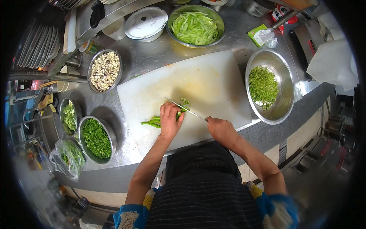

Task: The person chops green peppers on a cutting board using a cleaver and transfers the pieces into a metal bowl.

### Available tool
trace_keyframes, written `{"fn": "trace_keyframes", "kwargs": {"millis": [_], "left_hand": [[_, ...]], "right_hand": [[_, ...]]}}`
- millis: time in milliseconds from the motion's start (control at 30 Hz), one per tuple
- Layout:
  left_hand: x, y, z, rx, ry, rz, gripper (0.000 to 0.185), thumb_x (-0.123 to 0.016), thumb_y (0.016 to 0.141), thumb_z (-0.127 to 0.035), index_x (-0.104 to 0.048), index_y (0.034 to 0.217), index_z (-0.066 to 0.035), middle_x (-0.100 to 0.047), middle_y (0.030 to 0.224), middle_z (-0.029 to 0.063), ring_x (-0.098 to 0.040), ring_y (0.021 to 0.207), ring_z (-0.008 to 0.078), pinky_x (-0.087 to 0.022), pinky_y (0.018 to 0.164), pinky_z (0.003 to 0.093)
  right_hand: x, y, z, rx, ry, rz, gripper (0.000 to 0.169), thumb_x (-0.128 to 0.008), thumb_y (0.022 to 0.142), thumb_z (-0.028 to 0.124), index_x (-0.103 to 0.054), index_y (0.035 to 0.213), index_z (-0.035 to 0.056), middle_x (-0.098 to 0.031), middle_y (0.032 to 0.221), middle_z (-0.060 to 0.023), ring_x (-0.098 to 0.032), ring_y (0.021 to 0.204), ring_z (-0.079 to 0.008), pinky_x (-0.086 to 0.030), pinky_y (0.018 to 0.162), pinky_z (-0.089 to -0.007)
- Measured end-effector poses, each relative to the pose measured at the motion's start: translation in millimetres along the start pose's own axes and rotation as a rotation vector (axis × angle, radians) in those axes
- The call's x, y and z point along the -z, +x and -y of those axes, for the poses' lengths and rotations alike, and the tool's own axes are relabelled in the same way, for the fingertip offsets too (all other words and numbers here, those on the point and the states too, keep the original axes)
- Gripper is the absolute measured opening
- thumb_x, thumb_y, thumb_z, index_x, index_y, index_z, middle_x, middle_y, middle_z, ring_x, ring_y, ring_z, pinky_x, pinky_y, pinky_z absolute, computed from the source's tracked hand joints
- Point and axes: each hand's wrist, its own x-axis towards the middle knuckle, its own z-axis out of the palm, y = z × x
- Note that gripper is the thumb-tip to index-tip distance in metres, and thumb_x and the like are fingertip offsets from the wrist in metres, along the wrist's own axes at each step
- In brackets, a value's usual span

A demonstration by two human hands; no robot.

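My left hand [170, 120] presses long green peppers [154, 121] against a white plastic cutting board [208, 71], their uncut ends reaching out to its left. In my right hand [223, 130] is the handle of a kitchen knife [188, 110], whose blade runs to the upper left just past my left fingertips. Small cut green pieces [184, 101] lie on the far side of the blade. To the right of the board, a large steel bowl [289, 86] holds finely chopped light green vegetable.
Beyond the board are a steel bowl of sliced green vegetable [194, 28] and a lidded white enamel pot [146, 21]. At left stand bowls of diced pale-and-purple vegetable [105, 70], chopped greens [96, 138] and light green pieces [69, 116], beside a plastic bag of green vegetables [68, 157].
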Motion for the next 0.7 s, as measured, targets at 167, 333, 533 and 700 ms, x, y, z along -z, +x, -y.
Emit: {"fn": "trace_keyframes", "kwargs": {"millis": [167,333,533,700], "left_hand": [[1.6,3.0,-3.1,0.000,-0.008,-0.012,0.026,-0.079,0.069,-0.001,-0.062,0.087,-0.004,-0.059,0.103,0.0107,-0.054,0.106,0.0339,-0.047,0.089,0.0438],[-1.0,3.5,-2.0,0.009,-0.024,-0.004,0.024,-0.078,0.069,0.001,-0.062,0.087,-0.004,-0.060,0.102,0.0101,-0.054,0.104,0.0333,-0.048,0.087,0.0432],[-1.1,0.7,0.9,0.020,-0.035,-0.014,0.024,-0.078,0.068,0.002,-0.063,0.086,-0.004,-0.060,0.101,0.0096,-0.055,0.104,0.0331,-0.048,0.087,0.0432],[0.0,0.9,1.3,0.018,-0.040,-0.032,0.024,-0.078,0.068,0.002,-0.064,0.086,-0.004,-0.061,0.101,0.0092,-0.055,0.103,0.0333,-0.048,0.087,0.0433]], "right_hand": [[-2.5,3.3,4.4,0.025,-0.063,-0.004,0.017,-0.053,0.094,0.013,-0.058,0.104,0.0002,-0.067,0.080,-0.0198,-0.066,0.071,-0.0411,-0.054,0.065,-0.0512],[-26.9,31.7,5.8,-0.009,-0.076,0.021,0.018,-0.051,0.094,0.012,-0.058,0.105,-0.0011,-0.067,0.081,-0.0198,-0.066,0.072,-0.0409,-0.054,0.065,-0.0505],[-10.7,30.1,8.0,0.038,-0.004,-0.051,0.009,-0.050,0.091,0.007,-0.055,0.095,0.0006,-0.066,0.079,-0.0199,-0.068,0.072,-0.0421,-0.056,0.064,-0.0516],[0.7,22.6,16.3,0.005,-0.061,0.043,0.010,-0.049,0.091,0.007,-0.055,0.095,0.0003,-0.066,0.081,-0.0200,-0.068,0.074,-0.0425,-0.056,0.066,-0.0520]]}}
